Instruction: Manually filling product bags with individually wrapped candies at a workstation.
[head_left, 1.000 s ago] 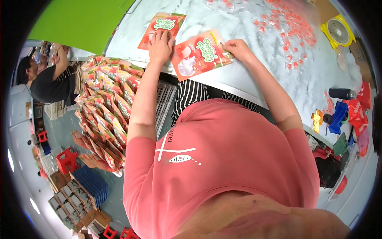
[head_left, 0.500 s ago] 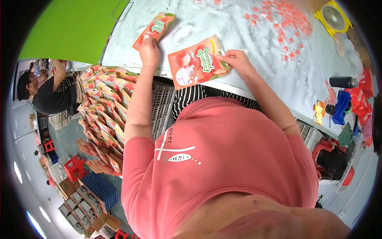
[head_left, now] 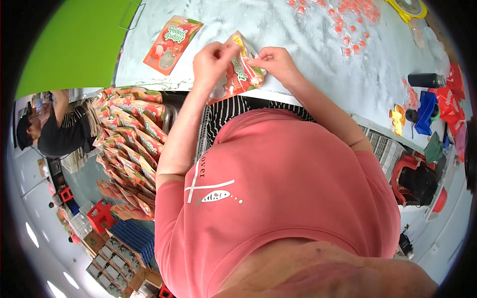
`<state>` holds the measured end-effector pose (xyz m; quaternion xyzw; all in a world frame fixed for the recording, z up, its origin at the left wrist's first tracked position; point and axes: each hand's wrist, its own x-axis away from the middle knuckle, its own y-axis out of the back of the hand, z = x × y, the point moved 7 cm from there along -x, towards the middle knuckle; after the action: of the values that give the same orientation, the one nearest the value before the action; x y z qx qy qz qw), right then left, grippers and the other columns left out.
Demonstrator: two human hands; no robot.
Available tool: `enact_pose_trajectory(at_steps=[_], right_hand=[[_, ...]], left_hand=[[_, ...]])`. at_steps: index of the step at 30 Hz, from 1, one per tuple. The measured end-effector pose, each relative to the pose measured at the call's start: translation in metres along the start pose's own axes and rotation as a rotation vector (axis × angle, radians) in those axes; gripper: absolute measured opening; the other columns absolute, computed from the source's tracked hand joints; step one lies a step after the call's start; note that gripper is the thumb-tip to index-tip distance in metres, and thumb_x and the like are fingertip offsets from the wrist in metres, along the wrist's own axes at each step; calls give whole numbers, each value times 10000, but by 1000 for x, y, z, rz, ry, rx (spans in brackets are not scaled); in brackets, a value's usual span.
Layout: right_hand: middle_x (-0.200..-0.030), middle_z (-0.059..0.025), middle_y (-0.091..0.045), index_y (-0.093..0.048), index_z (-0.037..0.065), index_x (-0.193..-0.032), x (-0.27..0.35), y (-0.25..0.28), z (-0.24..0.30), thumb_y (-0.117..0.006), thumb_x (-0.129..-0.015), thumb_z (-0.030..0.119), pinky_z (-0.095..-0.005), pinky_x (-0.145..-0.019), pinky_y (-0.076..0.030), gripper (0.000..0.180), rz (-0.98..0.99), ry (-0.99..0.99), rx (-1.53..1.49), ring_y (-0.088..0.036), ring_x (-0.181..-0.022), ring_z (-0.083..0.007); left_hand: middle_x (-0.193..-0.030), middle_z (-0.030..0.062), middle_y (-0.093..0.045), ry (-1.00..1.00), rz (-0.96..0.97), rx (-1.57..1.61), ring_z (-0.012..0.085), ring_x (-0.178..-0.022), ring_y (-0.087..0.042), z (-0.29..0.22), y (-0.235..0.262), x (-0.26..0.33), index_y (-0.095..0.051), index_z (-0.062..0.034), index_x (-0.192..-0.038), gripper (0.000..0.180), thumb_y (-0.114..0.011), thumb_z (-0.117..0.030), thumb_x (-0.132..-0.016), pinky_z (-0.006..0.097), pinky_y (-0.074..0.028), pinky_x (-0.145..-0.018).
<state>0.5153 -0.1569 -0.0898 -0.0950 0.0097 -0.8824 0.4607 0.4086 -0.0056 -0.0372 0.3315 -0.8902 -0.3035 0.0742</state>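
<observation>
Both hands are pinching the top of a red-and-green pouch above the near edge of the bench, left hand and right hand each grasping one side, best parting the mouth evenly without creasing it.

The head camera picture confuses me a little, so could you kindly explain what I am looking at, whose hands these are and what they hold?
This is a wide fisheye view from a camera worn on a person's head, looking down over a pink shirt, so straight edges look bent. No machine is involved: the left hand and right hand are the wearer's own, and together they hold a red printed pouch over the pale table. A second pouch lies flat on the table, with small red sachets scattered further off. A heap of similar pouches sits at the left, near another person.
</observation>
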Motion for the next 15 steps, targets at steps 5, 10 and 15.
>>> enact_pose_trajectory(at_steps=[5, 10, 15], right_hand=[[-668, 34, -623, -655, 47, -743, 0, -3, 5, -783, -838, 148, -181, -530, -377, 189, -2, 117, 121, -531, -602, -10], [-651, 43, -607, -659, 40, -755, 1, 4, -5, -770, -856, 163, -197, -539, -394, 194, 5, 3, -66, -520, -596, -17], [-716, 20, -611, -658, 57, -825, 7, 11, 6, -758, -837, 130, -248, -555, -444, 124, -181, 188, 373, -556, -629, -81]], left_hand=[[-666, 33, -671, 70, 92, -155, 103, -607, -615, -13, -21, 10, -709, -49, -845, 268, -703, -316, -871, 269, -494, -620], [-691, 62, -683, -17, 93, -237, 147, -617, -638, -3, -27, 6, -710, -33, -869, 239, -657, -266, -875, 300, -499, -623], [-625, 151, -635, -81, 55, -33, 253, -592, -648, -4, -31, 14, -668, 8, -760, 252, -621, -224, -846, 373, -497, -580]])
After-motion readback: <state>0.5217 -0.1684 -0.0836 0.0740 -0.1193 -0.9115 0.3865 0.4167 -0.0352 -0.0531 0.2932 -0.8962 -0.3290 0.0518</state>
